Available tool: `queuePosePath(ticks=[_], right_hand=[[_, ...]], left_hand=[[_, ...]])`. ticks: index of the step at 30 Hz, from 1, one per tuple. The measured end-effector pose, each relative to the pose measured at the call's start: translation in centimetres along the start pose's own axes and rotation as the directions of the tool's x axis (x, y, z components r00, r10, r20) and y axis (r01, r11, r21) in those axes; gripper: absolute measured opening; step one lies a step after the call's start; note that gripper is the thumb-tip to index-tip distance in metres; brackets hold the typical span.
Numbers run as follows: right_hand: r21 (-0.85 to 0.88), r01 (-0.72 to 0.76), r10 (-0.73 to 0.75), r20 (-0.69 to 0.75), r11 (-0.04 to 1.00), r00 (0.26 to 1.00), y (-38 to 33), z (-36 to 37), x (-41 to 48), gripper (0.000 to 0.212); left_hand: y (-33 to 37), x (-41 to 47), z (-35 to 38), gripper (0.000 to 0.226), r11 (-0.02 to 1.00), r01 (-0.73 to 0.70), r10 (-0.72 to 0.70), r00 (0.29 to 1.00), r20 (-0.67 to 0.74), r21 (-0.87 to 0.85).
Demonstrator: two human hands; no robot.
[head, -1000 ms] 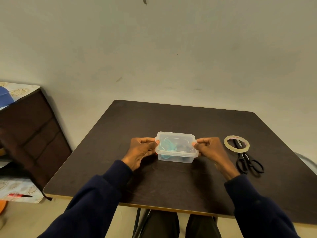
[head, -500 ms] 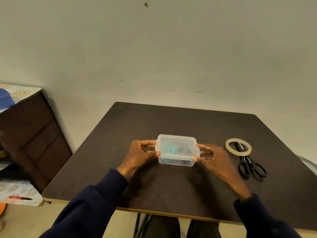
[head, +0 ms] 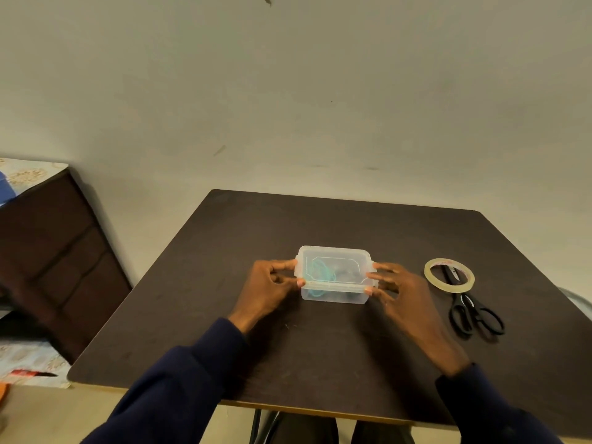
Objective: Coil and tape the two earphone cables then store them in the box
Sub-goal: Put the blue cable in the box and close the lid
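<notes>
The clear plastic box [head: 334, 294] is sitting near the middle of the dark counter [head: 320, 354], straight ahead of the person, with its lid [head: 350, 261] lying on top and its long axis running left to right. Through the cloudy plastic a coiled teal cable [head: 320, 276] is showing in the left half. A darker shape [head: 345, 272] beside it is probably the second cable, though it is too dim to be sure. The hands are bracketing the box at its two short ends. The left hand [head: 267, 288] is touching the left end with forefinger at the lid's lip and thumb at the near corner. The right hand [head: 404, 294] is doing much the same on the right end, fingers spread and fairly straight, with only the tips meeting the plastic. Neither hand is wrapping round the box, and both are lying equally close to it. The coiling and taping are looking finished, and the work is seemingly sitting at its last step: seating the lid or letting go. Whether the lid is fully snapped down I cannot tell. Because the box is lying squarely between the two hands, any press is wanting to come evenly from both ends, or one corner may be lifting. The tape roll [head: 449, 278] and black scissors [head: 471, 312] are lying off to the right, the roll resting over the blade tips.
</notes>
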State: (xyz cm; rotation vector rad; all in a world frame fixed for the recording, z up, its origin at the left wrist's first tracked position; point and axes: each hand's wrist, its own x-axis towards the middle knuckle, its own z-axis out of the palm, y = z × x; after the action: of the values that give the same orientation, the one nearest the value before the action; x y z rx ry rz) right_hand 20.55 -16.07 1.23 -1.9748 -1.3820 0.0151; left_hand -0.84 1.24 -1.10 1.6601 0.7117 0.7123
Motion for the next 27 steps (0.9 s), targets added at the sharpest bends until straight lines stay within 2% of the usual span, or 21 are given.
queuePosePath(ticks=[13,20,27], right_hand=[[-0.015,-0.075,0.075,-0.012,0.997,0.997,1.8,0.5,3.5,0.035],[-0.032,-0.077,0.078,0.036,0.997,0.996,1.8,0.3,4.2,0.035],[-0.032,-0.105,0.107,0.063,0.994,0.992,2.5,0.7,4.6,0.034]], left_hand=[[0.5,3.9,1.2,0.037,0.998,-0.045,0.046,0.999,-0.020,0.038],[0.8,4.7,1.2,0.036,0.993,-0.043,0.044,0.999,-0.008,0.109],[0.8,4.8,1.0,0.034,0.998,-0.011,0.009,0.999,0.037,0.065]])
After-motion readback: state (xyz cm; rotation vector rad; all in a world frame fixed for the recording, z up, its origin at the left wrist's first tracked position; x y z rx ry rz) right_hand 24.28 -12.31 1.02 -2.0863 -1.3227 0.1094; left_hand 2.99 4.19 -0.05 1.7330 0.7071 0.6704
